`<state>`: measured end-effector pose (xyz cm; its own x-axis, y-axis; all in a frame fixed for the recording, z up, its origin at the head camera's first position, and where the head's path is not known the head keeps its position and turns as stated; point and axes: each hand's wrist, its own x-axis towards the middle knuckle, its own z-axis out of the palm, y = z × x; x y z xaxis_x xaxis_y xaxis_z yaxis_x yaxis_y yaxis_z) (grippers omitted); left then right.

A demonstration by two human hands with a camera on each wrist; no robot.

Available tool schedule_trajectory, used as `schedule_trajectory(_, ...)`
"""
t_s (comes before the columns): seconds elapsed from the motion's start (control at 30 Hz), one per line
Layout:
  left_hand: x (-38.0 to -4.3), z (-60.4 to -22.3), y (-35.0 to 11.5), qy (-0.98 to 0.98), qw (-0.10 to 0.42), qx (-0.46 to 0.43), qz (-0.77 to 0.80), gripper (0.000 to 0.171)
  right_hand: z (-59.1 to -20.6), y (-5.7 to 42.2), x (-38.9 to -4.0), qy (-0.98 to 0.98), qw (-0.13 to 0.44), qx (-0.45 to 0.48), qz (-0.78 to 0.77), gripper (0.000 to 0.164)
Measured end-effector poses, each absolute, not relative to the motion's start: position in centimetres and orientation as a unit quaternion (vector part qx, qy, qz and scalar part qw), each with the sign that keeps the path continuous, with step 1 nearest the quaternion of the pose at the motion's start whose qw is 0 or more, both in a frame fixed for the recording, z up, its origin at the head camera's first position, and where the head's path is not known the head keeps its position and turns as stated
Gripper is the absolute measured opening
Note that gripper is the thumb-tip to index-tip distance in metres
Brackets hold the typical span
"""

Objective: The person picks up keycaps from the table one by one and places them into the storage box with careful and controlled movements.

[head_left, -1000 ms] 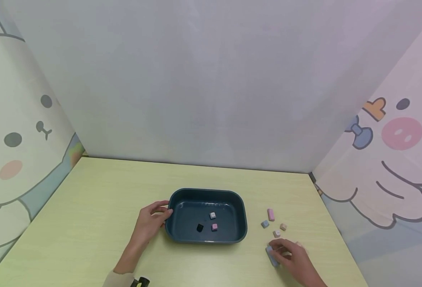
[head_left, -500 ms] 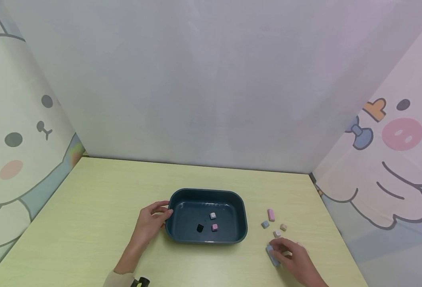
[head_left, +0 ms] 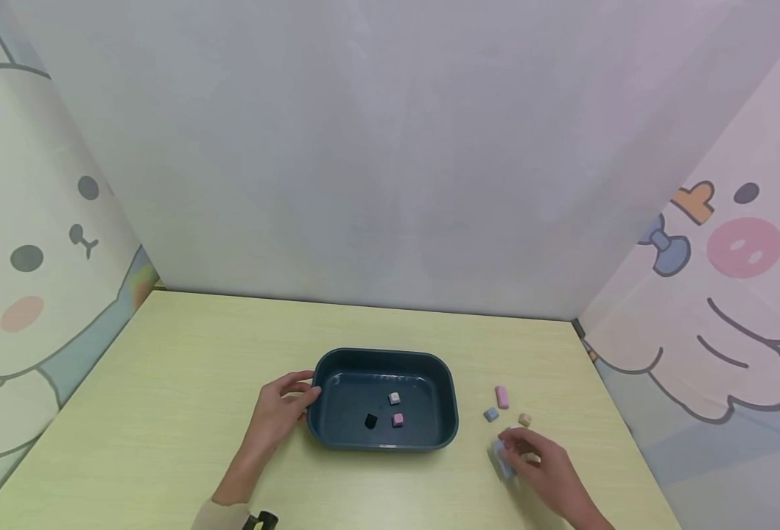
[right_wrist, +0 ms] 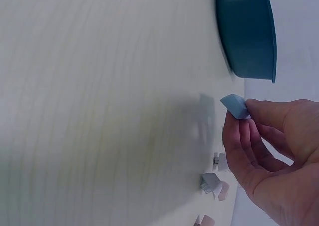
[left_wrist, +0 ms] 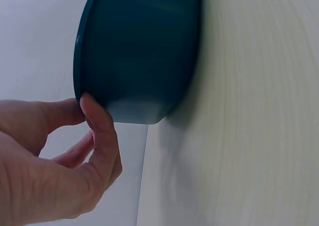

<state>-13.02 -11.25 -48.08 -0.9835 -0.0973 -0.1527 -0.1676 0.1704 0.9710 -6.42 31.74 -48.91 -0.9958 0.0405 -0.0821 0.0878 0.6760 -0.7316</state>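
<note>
My left hand [head_left: 278, 412] pinches the left rim of a dark teal basin [head_left: 383, 446] between thumb and fingers; the left wrist view shows this grip close up. Inside the basin lie a black keycap [head_left: 371, 422], a white keycap [head_left: 394, 398] and a pink keycap [head_left: 398, 420]. To the right of the basin, my right hand [head_left: 545, 471] holds a long light-blue keycap [right_wrist: 235, 107] between thumb and fingertips. Its shadow falls apart from it in the right wrist view, so it is off the table. The hand partly covers the keycaps beneath it.
Beyond my right hand, a long pink keycap [head_left: 501, 397], a small blue keycap [head_left: 491, 414] and a beige keycap [head_left: 525, 419] lie on the pale wooden table [head_left: 197, 368]. White curtains with cartoon animals [head_left: 744, 246] enclose the table's back and sides.
My right hand has raised the long blue keycap off the table and moved slightly away from me. The left hand and the basin have stayed in place.
</note>
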Motion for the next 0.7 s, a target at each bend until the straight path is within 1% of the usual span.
schedule_trajectory(0.13,-13.0,-48.0,-11.2,0.766,0.026,-0.083,0.636,0.036,-48.7,31.6,-6.7,0.912,0.024,0.045,-0.406,0.018)
schedule_trajectory(0.37,-13.1,-48.3,-11.2,0.767,0.027,-0.08,0.636,0.041,-48.4,31.5,-7.1,0.906,0.015,0.036,-0.422,0.019)
schedule_trajectory(0.7,-12.8,-47.9,-11.2,0.767,0.025,-0.086,0.635,0.037,-47.7,31.4,-7.9,0.901,0.003,0.012,-0.433,0.021)
